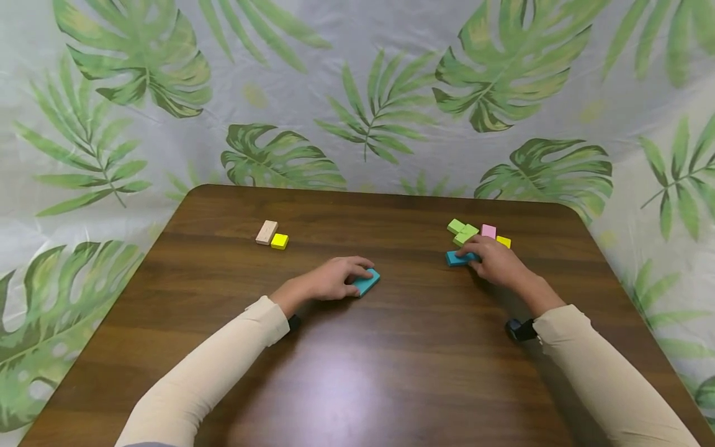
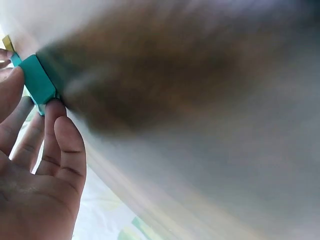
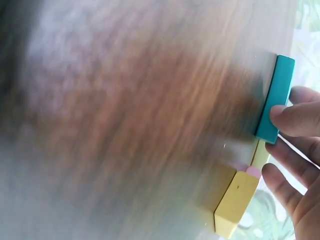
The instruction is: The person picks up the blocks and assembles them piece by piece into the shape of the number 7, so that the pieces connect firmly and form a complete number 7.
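Near the middle of the table, my left hand [image 1: 339,278] grips a flat teal block [image 1: 366,282] between thumb and fingers. In the left wrist view, the thumb presses one face of that teal block [image 2: 37,79] while fingertips sit at its lower end. Farther right, my right hand [image 1: 496,259] pinches a blue block [image 1: 458,258] that lies lengthwise along the tabletop. The right wrist view has the thumb against the side of this blue block [image 3: 278,97], with the other fingers behind it. Part of the blue block is covered by my fingers in the head view.
Just beyond my right hand lie light green blocks [image 1: 466,234], a pink block [image 1: 488,231] and a yellow block [image 1: 504,242]. On the left of the table [image 1: 346,372], a plain wooden block [image 1: 267,232] lies beside a small yellow block [image 1: 280,241]. A leaf-patterned curtain [image 1: 391,93] hangs behind.
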A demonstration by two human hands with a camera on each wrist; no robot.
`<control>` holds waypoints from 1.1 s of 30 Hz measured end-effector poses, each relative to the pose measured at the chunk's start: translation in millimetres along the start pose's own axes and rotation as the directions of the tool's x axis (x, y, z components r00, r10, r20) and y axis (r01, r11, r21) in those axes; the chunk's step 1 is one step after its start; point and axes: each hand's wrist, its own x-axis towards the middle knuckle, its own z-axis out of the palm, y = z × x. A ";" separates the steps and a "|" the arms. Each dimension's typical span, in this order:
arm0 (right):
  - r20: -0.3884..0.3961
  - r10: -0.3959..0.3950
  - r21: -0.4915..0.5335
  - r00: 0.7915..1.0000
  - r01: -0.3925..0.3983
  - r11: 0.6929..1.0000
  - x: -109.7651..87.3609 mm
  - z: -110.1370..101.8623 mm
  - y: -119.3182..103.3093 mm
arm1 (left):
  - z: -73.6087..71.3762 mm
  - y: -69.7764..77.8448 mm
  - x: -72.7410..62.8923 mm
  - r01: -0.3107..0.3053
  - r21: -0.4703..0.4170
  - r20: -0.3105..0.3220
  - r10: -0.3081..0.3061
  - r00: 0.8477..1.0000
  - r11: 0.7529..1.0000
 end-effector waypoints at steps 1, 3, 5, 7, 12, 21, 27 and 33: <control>0.000 -0.003 0.004 1.000 0.003 1.000 0.3 0.5 -0.9 | 1.0 0.0 -3.7 -0.003 -0.001 -0.006 0.003 1.000 1.000; -0.001 -0.011 0.010 1.000 0.011 1.000 1.1 1.4 -2.0 | 2.2 -0.2 -9.7 0.000 -0.011 -0.010 0.000 1.000 1.000; -0.003 -0.019 0.015 1.000 0.019 1.000 1.5 1.6 -2.6 | 2.7 -0.4 -14.0 0.008 -0.021 -0.010 -0.008 1.000 1.000; -0.002 -0.024 0.017 1.000 0.024 1.000 1.6 1.3 -3.2 | 2.9 -0.5 -16.8 0.013 -0.028 -0.011 -0.013 1.000 1.000; -0.017 -0.045 0.022 0.999 0.045 0.999 2.4 -1.6 -5.5 | 2.2 0.5 -18.7 0.009 -0.040 -0.026 -0.010 1.000 0.999; -0.026 -0.068 0.021 0.997 0.069 0.997 5.0 0.4 -7.7 | 3.8 -1.2 -18.1 0.013 -0.038 -0.028 -0.015 0.999 0.999; -0.039 -0.104 0.004 0.994 0.104 0.995 9.3 3.7 -12.6 | 4.9 -2.3 -17.8 0.027 -0.049 -0.034 -0.029 0.999 0.998; -0.047 -0.129 0.001 0.990 0.130 0.992 18.7 5.6 -21.2 | 4.8 -2.8 -18.2 0.031 -0.057 -0.046 -0.034 0.998 0.998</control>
